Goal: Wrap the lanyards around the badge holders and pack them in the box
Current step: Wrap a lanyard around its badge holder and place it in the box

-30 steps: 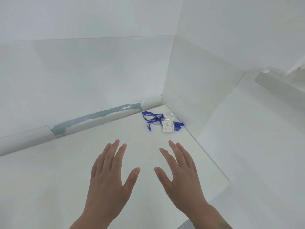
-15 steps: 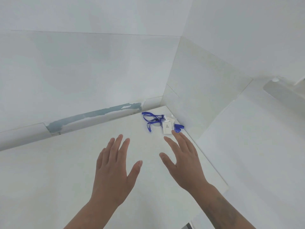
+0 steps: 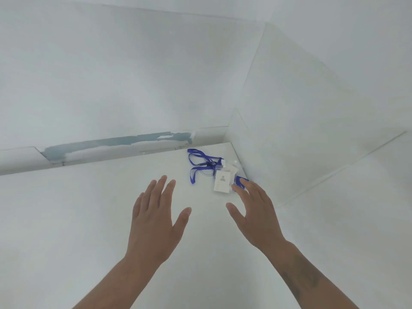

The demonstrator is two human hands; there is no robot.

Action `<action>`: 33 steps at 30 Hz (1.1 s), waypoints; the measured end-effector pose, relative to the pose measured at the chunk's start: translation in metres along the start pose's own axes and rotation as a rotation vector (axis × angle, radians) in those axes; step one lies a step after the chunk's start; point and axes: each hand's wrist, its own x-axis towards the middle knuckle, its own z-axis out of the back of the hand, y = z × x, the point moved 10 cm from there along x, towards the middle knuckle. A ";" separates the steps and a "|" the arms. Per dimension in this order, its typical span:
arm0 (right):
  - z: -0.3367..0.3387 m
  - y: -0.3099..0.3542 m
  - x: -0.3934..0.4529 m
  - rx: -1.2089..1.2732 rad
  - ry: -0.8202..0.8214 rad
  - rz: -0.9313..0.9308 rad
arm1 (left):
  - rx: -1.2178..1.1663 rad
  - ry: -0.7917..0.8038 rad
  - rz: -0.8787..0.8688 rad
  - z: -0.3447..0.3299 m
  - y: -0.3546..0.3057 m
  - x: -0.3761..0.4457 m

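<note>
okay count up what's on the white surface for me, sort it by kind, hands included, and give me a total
Hands: 2, the left hand and the right hand, both open and holding nothing.
Blue lanyards: 1 tangled bunch; the number of straps cannot be told.
Badge holders: at least 1 in front, perhaps another behind it.
Total: 4 counted for certain.

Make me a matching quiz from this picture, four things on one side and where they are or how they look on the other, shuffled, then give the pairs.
Things:
1. lanyard
2. badge holder
3. left hand
4. right hand

Descriptions:
A. white card with a grey figure
B. open, fingertips by the badge holder
C. blue, loose loops near the corner
D. open, over bare table, apart from everything

Pairs: 1-C, 2-A, 3-D, 4-B
</note>
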 end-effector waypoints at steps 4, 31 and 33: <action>-0.024 -0.037 0.031 0.024 0.067 -0.007 | -0.036 0.037 0.101 -0.041 -0.017 0.028; -0.125 -0.105 0.163 0.423 0.181 -0.396 | -0.525 0.290 0.586 -0.217 -0.009 0.152; -0.109 -0.089 0.163 0.337 0.176 -0.248 | -0.626 0.288 0.571 -0.202 -0.010 0.150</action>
